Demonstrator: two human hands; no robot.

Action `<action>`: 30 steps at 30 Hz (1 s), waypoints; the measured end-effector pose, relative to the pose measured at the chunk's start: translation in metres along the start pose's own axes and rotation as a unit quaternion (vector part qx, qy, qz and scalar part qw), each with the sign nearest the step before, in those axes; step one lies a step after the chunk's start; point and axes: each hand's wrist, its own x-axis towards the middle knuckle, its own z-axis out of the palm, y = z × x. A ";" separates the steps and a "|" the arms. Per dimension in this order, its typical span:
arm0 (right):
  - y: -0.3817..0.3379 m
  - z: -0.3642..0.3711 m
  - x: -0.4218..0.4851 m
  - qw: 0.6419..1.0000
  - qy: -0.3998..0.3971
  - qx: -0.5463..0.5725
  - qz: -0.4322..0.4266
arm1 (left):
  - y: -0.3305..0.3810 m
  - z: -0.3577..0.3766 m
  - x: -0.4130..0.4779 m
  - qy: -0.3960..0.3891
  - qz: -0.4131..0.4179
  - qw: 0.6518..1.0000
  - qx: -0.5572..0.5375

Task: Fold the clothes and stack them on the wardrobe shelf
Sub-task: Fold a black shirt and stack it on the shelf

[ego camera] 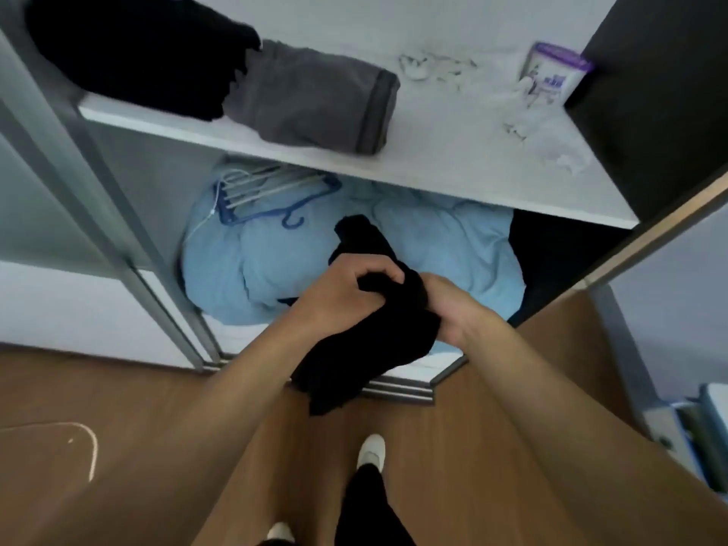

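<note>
A black garment hangs bunched between both hands in front of the open wardrobe. My left hand grips its upper part with curled fingers. My right hand holds the cloth from the right side, its fingers hidden behind the fabric. On the white wardrobe shelf above lie a folded grey garment and, to its left, a black garment that touches it.
Below the shelf lies a light blue duvet with several hangers on it. A purple-lidded box and white clutter sit at the shelf's right. Sliding door frames stand left and right. My white shoe is on the wooden floor.
</note>
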 end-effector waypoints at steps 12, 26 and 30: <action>0.085 0.045 -0.082 0.978 0.118 0.059 -0.162 | -0.042 0.015 -0.127 -0.085 -0.267 0.952 -0.125; 0.141 -0.047 -0.181 0.951 0.044 -0.238 -0.191 | 0.046 0.101 -0.081 0.097 -0.211 0.911 -0.340; 0.173 -0.085 -0.184 0.975 0.046 -0.145 -0.164 | 0.057 0.146 -0.095 0.050 -0.219 0.940 -0.256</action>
